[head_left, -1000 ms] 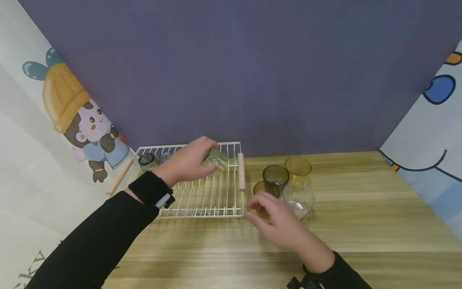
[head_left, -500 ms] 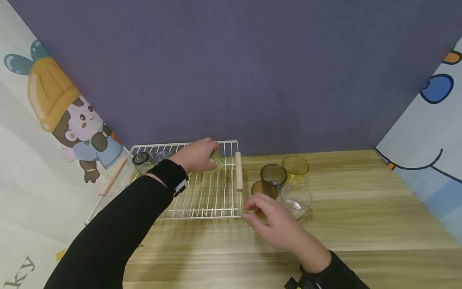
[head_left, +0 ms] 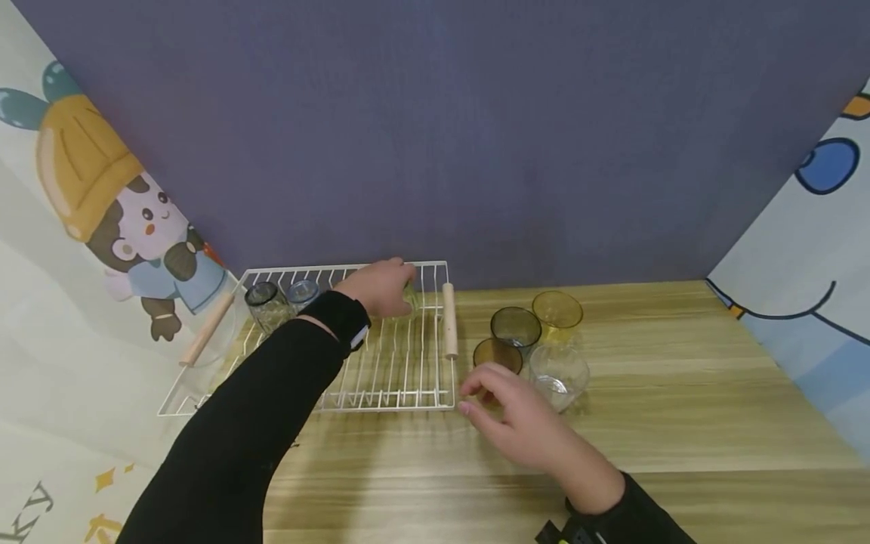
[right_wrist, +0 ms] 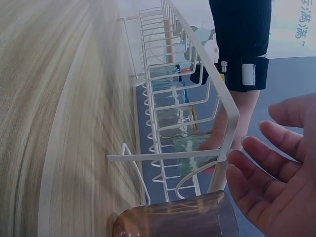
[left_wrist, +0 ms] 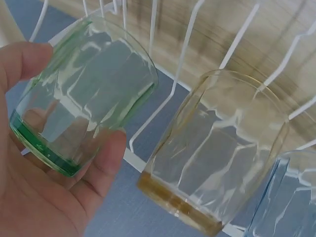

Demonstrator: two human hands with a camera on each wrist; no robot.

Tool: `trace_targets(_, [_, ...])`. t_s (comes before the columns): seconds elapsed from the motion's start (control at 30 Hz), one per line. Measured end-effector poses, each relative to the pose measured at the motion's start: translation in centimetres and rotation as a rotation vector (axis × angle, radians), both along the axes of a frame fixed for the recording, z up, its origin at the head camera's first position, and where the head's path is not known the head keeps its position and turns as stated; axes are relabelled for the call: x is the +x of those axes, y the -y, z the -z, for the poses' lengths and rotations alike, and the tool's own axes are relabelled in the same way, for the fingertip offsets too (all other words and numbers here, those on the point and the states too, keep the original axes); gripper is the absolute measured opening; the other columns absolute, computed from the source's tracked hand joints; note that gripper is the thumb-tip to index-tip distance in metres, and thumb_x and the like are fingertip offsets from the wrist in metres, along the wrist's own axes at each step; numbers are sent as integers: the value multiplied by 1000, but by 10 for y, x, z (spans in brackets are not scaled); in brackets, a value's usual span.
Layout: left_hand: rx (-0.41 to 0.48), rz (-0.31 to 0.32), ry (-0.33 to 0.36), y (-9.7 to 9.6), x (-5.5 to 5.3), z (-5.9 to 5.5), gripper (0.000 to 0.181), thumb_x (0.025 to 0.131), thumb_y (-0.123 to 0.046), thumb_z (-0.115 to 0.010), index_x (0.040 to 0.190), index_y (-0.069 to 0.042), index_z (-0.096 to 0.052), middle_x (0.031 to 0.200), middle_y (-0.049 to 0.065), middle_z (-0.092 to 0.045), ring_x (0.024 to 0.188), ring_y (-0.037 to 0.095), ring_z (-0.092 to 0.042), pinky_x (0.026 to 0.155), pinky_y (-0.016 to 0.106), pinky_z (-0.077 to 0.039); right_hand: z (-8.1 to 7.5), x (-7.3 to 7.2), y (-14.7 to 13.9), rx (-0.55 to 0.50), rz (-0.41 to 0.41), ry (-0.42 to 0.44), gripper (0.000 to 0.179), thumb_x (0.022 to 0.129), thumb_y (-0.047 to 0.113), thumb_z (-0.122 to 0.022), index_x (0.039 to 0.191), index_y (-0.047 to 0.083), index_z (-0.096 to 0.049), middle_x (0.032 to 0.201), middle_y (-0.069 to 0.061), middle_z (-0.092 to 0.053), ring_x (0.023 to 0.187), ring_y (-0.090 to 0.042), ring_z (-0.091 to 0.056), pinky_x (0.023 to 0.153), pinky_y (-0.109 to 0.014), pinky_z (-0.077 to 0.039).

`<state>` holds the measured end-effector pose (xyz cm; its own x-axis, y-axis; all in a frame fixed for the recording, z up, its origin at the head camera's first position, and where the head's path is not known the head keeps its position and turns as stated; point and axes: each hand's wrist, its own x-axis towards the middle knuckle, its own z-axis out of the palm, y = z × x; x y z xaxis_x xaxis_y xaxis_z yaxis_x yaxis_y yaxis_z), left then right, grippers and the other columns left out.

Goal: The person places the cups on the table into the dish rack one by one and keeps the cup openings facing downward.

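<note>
In the left wrist view my left hand [left_wrist: 37,197] grips a green-tinted drinking glass [left_wrist: 96,94], thumb on one side and fingers on the other. The glass is tilted among the wires of the white dish rack [head_left: 381,409]. Beside it leans a glass with an amber base [left_wrist: 217,153], then a blue glass [left_wrist: 286,207]. The head view shows my left hand covering most of the green glass. My right hand [head_left: 519,419] holds nothing, its fingers loosely bent next to a brown glass [right_wrist: 182,217] just outside the rack.
Grouped right of the rack are a grey glass [head_left: 516,329], a yellow glass [head_left: 557,310] and a clear glass [head_left: 560,378] on the wooden table [head_left: 680,393]. A dark glass [head_left: 267,306] sits at the rack's left end. A blue-grey wall [head_left: 476,151] stands behind.
My left hand has lowered the green glass deeper into the back of the rack and turned, so less of the glass shows. The right hand stays beside the brown glass.
</note>
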<state>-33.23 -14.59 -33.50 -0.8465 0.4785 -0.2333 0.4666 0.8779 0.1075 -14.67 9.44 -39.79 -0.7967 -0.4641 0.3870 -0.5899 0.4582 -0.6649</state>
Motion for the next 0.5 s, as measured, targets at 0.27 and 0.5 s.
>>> trace_targets(0.27, [-33, 2, -32, -1, -1, 7, 51, 88, -22, -61, 137, -16, -50, 132, 7, -50, 107, 22, -55, 84, 38, -49, 1, -1, 0, 10, 8, -31, 8, 93, 21, -66, 99, 19, -62, 102, 13, -61, 90, -3, -56, 79, -31, -56])
trace_targets(0.5, [-46, 11, -75, -3, -4, 18, 44, 87, -21, -63, 131, -17, -55, 125, 3, -54, 107, 22, -56, 87, 40, -50, 2, -1, 0, 7, 12, -26, 6, 93, 22, -65, 98, 22, -62, 101, 14, -60, 91, -2, -56, 79, -32, -56])
